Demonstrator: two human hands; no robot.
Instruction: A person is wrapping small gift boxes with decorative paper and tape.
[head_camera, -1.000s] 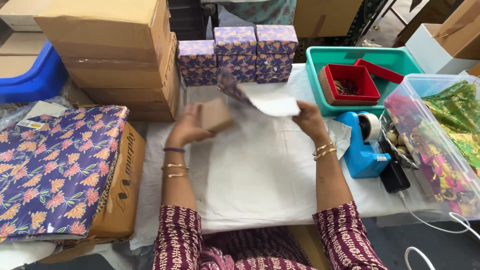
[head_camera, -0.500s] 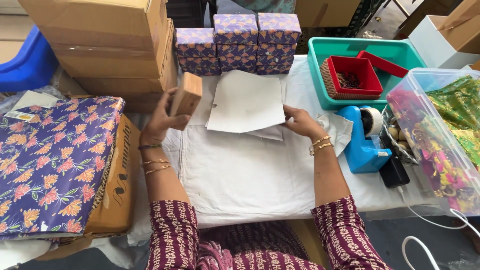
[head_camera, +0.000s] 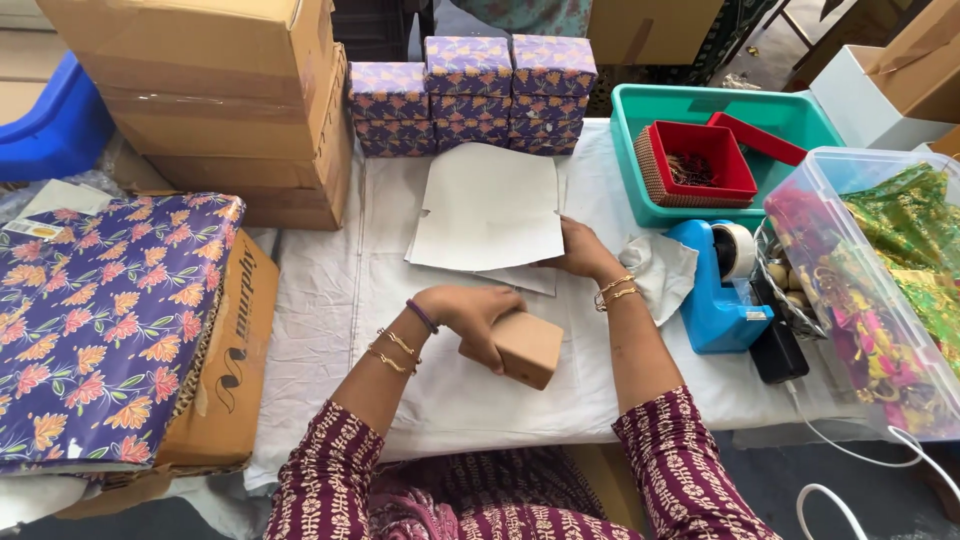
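Observation:
My left hand (head_camera: 472, 314) grips a small plain brown cardboard box (head_camera: 527, 348) and holds it down on the white cloth of the table (head_camera: 320, 300), near the front. My right hand (head_camera: 578, 252) rests flat on the lower right corner of a sheet of paper, white side up (head_camera: 488, 208), which lies on the cloth in the middle over another sheet. Both wrists wear thin gold bangles.
Purple patterned boxes (head_camera: 470, 95) are stacked at the back. Big cardboard cartons (head_camera: 210, 100) stand at back left. A floral paper stack (head_camera: 95, 320) lies left. A teal tray with a red basket (head_camera: 700, 160), a blue tape dispenser (head_camera: 715, 285) and a clear tub of fabric (head_camera: 880, 280) are on the right.
My left hand brought the brown box from up at the left down onto the table in front of me. The sheet now lies flat, my right hand still on it.

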